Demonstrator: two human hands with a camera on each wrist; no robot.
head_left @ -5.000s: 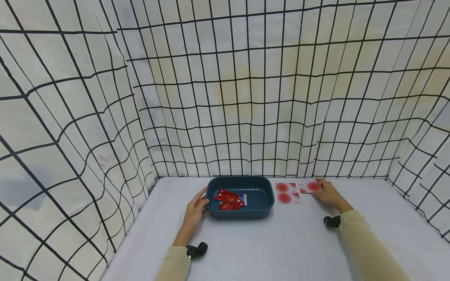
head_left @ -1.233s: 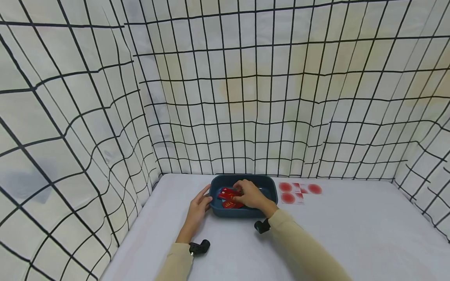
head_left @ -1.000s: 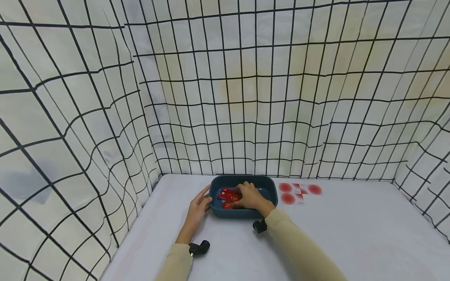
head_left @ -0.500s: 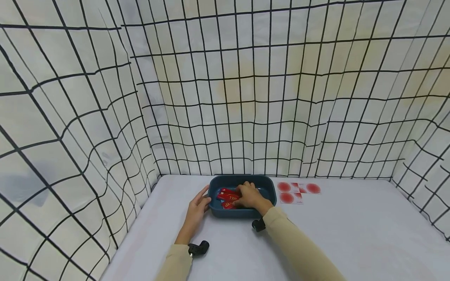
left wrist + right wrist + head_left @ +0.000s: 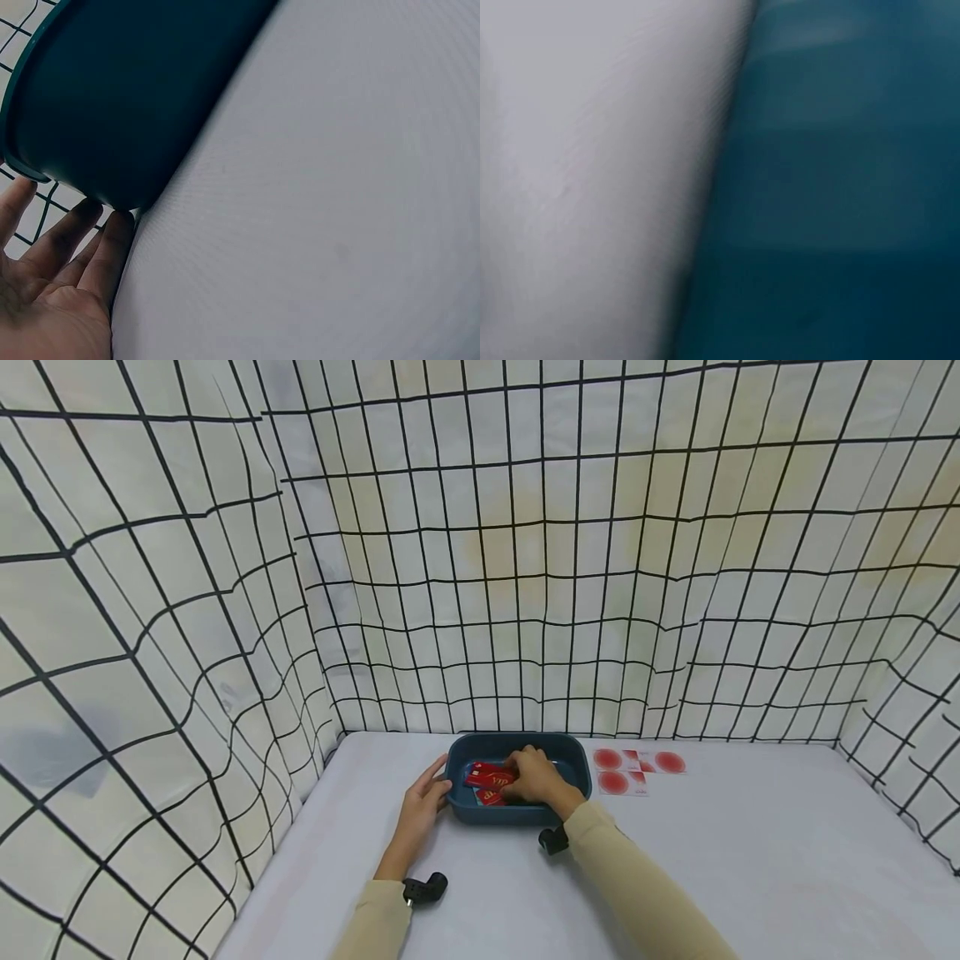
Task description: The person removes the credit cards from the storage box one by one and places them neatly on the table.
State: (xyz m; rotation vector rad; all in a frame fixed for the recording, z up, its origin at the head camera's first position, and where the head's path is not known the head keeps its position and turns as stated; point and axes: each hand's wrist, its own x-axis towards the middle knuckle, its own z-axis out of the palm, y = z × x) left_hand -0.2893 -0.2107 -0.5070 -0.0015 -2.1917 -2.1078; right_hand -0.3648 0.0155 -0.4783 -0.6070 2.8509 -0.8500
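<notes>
A dark blue-green plastic basin [image 5: 517, 816] stands at the back of the table, holding several red cards [image 5: 483, 774] with gold VIP lettering, some overlapping. My left hand [image 5: 422, 802] rests against the basin's left end; in the left wrist view its extended fingertips touch the wall [image 5: 112, 112]. Reaching inside, my right hand [image 5: 538, 778] has its fingers and thumb bent at the right end of the red cards and pinches a red VIP card there. Its fingertips are partly hidden. The right wrist view shows only the basin's side [image 5: 817, 187] and table, not the hand.
Just right of the basin, several white cards with red circles [image 5: 613, 783] lie flat on the white table [image 5: 750, 860]. A black grid net [image 5: 570, 610] over pale sheeting rises behind and along both sides.
Five seconds ago my right hand was at a red-circle card on the table; it has since moved left into the basin. Lately the lower red card shifted slightly under its fingers. My left hand stays put.
</notes>
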